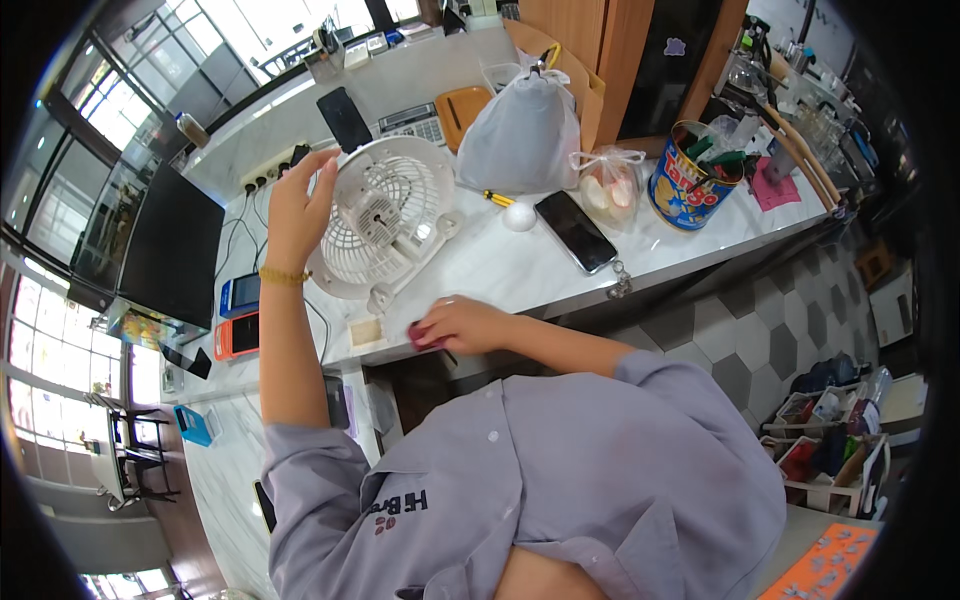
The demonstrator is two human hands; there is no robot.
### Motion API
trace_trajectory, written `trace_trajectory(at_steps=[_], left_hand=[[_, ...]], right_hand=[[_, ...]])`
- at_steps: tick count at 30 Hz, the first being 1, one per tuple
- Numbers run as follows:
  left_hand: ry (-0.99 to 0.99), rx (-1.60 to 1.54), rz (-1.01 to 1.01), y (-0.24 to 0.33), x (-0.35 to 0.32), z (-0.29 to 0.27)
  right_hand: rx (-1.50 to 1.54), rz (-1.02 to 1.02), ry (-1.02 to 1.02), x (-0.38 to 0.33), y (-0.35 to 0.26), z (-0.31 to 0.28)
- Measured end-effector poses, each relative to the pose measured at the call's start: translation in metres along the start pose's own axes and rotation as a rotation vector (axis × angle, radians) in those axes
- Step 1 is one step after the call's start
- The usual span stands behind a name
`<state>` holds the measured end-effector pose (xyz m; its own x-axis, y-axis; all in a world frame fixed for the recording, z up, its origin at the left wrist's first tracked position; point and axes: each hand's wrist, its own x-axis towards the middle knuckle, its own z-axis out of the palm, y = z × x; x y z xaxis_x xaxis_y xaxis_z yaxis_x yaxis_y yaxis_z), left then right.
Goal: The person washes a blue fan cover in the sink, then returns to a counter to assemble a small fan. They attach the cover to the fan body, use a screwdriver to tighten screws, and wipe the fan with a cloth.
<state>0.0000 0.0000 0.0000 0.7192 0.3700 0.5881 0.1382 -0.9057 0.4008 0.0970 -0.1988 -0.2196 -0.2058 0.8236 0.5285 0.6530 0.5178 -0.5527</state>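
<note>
A white round plastic fan grille (385,215), with slots and a bracket, lies on the marble counter. My left hand (302,205) is raised by its upper left rim, thumb and fingers apart; contact with the rim cannot be made out. At the counter's front edge, my right hand (468,325) is closed around a small dark red thing (424,338), perhaps a cloth, mostly covered by the fingers. Beside that hand a small beige patch (366,331) lies on the counter.
Behind the grille stand a black phone (344,118), a calculator (412,124) and a stuffed white bag (522,130). Rightward are a yellow-handled tool (498,199), a dark phone (576,232), a bagged fruit (608,190) and a blue tin (690,180). Card terminals (240,335) sit leftward.
</note>
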Motion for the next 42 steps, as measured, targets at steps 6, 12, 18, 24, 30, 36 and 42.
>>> trace_trajectory(at_steps=[6,12,18,24,30,36,42], left_hand=[[0.538,-0.215,-0.001,0.013,-0.044,-0.001],[0.618,-0.138,0.081,0.042,-0.122,0.057],[0.118,-0.491,-0.011,0.08,-0.181,0.152],[-0.037,-0.696,0.008,0.149,-0.189,0.197],[-0.077,-0.617,0.031,0.235,-0.173,0.251],[-0.273,-0.48,0.361,0.365,-0.126,0.355],[-0.478,-0.575,0.416,0.435,-0.113,0.443]], right_hand=[[-0.324,0.293,0.462,-0.111,-0.034,-0.07],[0.316,1.27,0.919,-0.211,-0.072,-0.1],[1.136,0.972,1.631,-0.261,-0.108,-0.114],[0.617,0.784,1.845,-0.31,-0.092,-0.204],[-0.479,0.637,1.548,-0.32,0.005,-0.321],[-0.874,0.671,0.715,-0.388,0.025,-0.323],[-0.286,0.637,0.867,-0.487,-0.102,-0.308]])
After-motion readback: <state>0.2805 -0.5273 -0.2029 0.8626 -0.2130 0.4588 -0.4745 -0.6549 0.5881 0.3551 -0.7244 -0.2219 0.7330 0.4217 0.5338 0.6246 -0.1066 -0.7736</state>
